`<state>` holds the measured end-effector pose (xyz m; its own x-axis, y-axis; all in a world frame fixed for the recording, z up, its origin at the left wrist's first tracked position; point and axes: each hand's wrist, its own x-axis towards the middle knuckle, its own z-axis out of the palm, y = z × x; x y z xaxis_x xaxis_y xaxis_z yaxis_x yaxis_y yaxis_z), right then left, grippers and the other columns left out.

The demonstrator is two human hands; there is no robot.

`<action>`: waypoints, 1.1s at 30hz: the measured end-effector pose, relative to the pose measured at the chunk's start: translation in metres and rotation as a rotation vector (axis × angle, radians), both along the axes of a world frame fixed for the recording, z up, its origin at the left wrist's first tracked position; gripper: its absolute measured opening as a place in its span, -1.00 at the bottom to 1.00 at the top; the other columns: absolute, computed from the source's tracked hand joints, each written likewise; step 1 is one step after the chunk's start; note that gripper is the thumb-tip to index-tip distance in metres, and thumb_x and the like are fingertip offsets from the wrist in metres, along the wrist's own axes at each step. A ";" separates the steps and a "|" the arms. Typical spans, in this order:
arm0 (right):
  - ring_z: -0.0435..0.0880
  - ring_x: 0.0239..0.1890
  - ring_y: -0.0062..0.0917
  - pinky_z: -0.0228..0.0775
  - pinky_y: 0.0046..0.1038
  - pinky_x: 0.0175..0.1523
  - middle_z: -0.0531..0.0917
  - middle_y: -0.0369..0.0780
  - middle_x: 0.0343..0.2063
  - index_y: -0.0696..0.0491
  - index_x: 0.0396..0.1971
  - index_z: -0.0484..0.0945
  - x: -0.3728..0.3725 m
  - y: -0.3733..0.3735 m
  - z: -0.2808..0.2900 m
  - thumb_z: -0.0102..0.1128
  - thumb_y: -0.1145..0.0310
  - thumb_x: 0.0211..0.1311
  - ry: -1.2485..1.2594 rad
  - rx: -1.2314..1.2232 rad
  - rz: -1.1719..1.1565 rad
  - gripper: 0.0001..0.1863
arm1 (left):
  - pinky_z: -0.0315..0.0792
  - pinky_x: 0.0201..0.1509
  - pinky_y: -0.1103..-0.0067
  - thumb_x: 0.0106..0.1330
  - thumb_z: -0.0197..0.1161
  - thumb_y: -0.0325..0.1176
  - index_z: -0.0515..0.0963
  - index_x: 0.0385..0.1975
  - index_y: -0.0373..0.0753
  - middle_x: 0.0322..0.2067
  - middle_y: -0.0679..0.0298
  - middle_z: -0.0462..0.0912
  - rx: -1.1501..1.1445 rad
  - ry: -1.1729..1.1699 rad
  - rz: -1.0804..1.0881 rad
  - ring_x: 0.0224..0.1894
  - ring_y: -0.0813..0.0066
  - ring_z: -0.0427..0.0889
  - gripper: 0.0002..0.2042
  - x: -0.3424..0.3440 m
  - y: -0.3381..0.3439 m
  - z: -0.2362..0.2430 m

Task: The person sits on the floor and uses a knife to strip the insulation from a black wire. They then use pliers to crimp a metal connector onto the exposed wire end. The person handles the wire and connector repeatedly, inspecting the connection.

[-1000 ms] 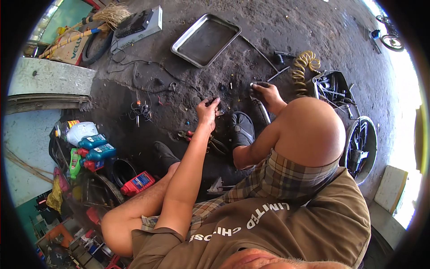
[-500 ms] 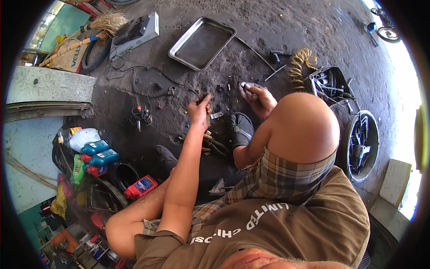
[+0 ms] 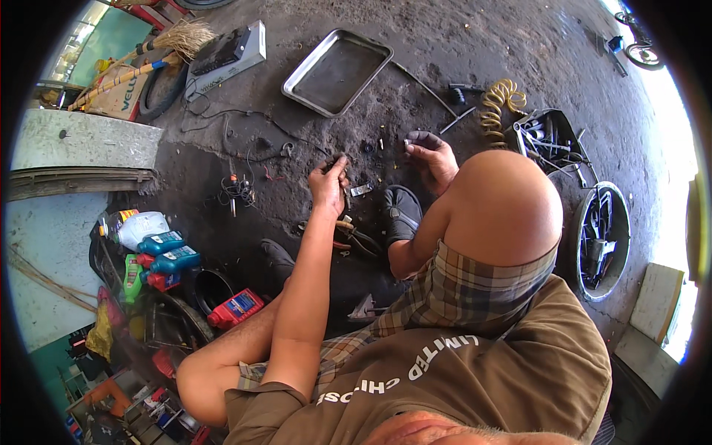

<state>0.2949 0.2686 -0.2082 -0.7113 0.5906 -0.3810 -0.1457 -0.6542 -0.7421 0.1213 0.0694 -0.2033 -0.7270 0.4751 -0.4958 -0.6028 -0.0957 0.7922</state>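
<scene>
Both my hands are low over the dark ground. My left hand (image 3: 327, 182) is closed in a pinch, the thumb against the index finger; what it holds, if anything, is too small to make out. To its right, my right hand (image 3: 433, 159) pinches a small pale metal piece (image 3: 407, 144) between thumb and fingers. Between the hands lie a small light cylinder (image 3: 381, 143), a dark round bit (image 3: 368, 147) and a flat silver piece (image 3: 361, 190). Pliers (image 3: 360, 239) with dark jaws rest beside my shoe (image 3: 403, 213), below the left hand.
A shallow metal tray (image 3: 293, 90) lies ahead, with a T-handled wrench (image 3: 447, 111) beside it. To the right are a coiled yellow hose (image 3: 490, 117), a bin of tools (image 3: 552, 144) and a round basin (image 3: 624, 245). Several bottles (image 3: 172, 259) stand left, near thin cables (image 3: 245, 113).
My right hand has shifted slightly, its fingers drawn closer round the small pale piece. The left hand stays nearly in place, still pinched.
</scene>
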 end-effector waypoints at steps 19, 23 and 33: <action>0.80 -0.29 -0.52 0.62 -0.44 -0.08 0.82 -0.23 -0.30 0.07 -0.12 0.77 0.054 0.061 -0.069 0.50 0.48 0.16 -0.686 1.143 0.076 -0.74 | 0.43 -0.31 0.65 0.56 0.20 -0.26 0.65 0.01 -0.33 -0.16 0.17 0.76 0.171 -0.019 -0.134 -0.36 0.66 0.53 -0.73 -0.028 0.009 0.060; 0.76 -0.34 -0.60 0.60 -0.47 -0.13 0.83 -0.24 -0.34 0.10 -0.06 0.76 0.027 0.081 0.001 0.44 0.46 0.26 -0.533 1.154 0.104 -0.75 | 0.48 -0.18 0.56 0.49 0.03 -0.28 0.60 0.11 -0.41 -0.12 0.10 0.74 0.341 -0.008 -0.301 -0.24 0.55 0.55 -0.61 -0.048 0.015 0.120; 0.74 -0.39 -0.60 0.63 -0.43 -0.21 0.80 -0.22 -0.35 0.21 -0.07 0.72 -0.083 0.043 0.317 0.36 0.39 0.36 -0.022 1.369 0.684 -0.76 | 0.51 0.18 0.37 0.42 -0.12 -0.26 0.51 0.23 -0.51 0.03 -0.01 0.71 0.267 0.148 -0.578 -0.01 0.27 0.64 -0.47 -0.061 -0.041 0.285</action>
<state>0.2119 0.3113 0.1087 -0.9865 0.0579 0.1529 -0.0918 0.5781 -0.8108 0.0608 0.0284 0.0820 -0.3689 0.9030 -0.2205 -0.5021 0.0061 0.8648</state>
